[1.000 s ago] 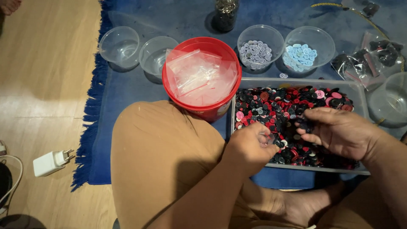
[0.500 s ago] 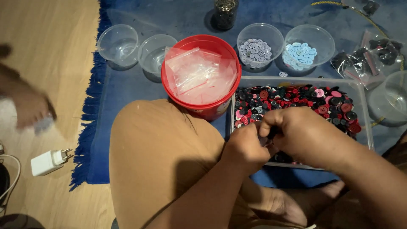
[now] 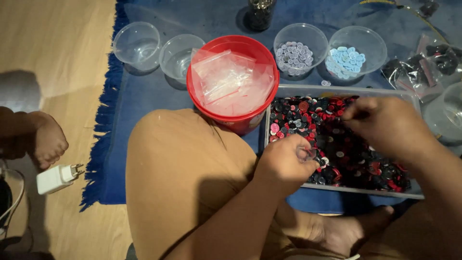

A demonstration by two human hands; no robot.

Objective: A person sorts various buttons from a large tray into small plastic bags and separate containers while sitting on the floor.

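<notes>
1. The left hand [image 3: 288,161] is closed like a fist, pinching something small at the near edge of the tray [image 3: 346,188].
2. The right hand [image 3: 385,123] has fingers together over the buttons [image 3: 337,144], which lie directly below it, right of the left hand.

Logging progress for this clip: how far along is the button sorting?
Done: two clear plastic bowls hold sorted grey buttons and light blue buttons. In hand: the left hand pinches something small; the right hand picks over the tray. Left: the clear rectangular tray is full of red and black buttons; two clear bowls look empty.
</notes>
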